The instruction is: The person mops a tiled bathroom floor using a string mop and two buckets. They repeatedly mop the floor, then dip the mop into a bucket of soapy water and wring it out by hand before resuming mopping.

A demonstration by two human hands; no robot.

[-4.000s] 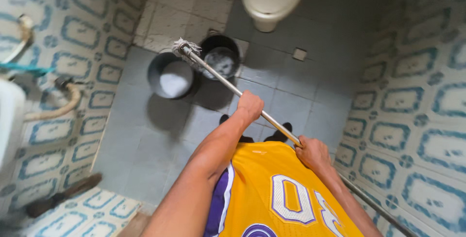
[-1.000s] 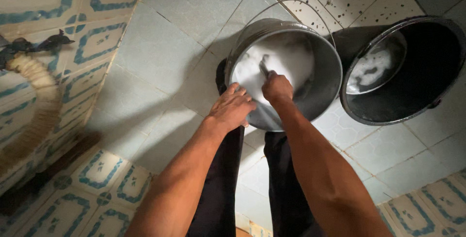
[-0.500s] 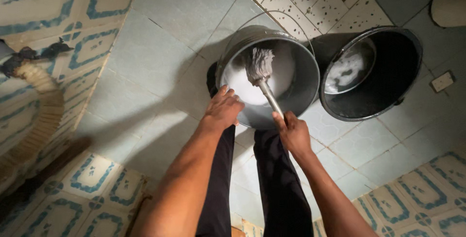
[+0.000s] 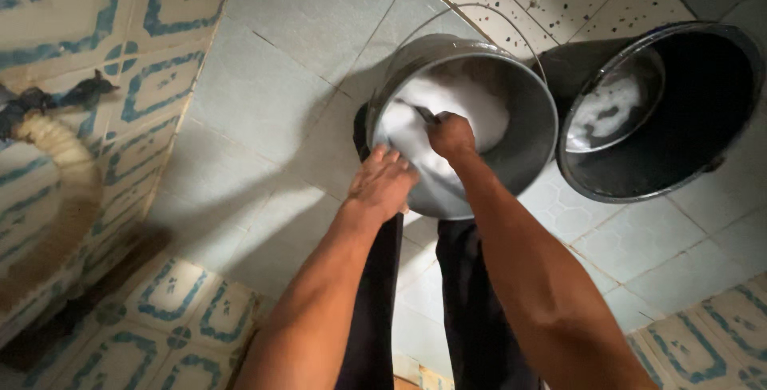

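Note:
A grey metal bucket (image 4: 535, 110) with a wire handle stands on the floor tiles in front of my feet, full of white foamy water. My right hand (image 4: 450, 135) reaches inside it, closed around the metal mop handle (image 4: 425, 113), of which only a short piece shows above the foam; the mop head is hidden under the foam. My left hand (image 4: 383, 184) rests flat on the bucket's near rim, fingers spread over the edge.
A black bucket (image 4: 719, 78) holding a little sudsy water stands just right of the grey one. Blue-patterned wall tiles rise on the left with a corrugated hose (image 4: 56, 190) and a tap. Speckled floor tiles lie beyond the buckets.
My right hand has moved from the handle outside the bucket's near rim into the bucket, pushing the mop head down under the foam. My left hand stays on the rim.

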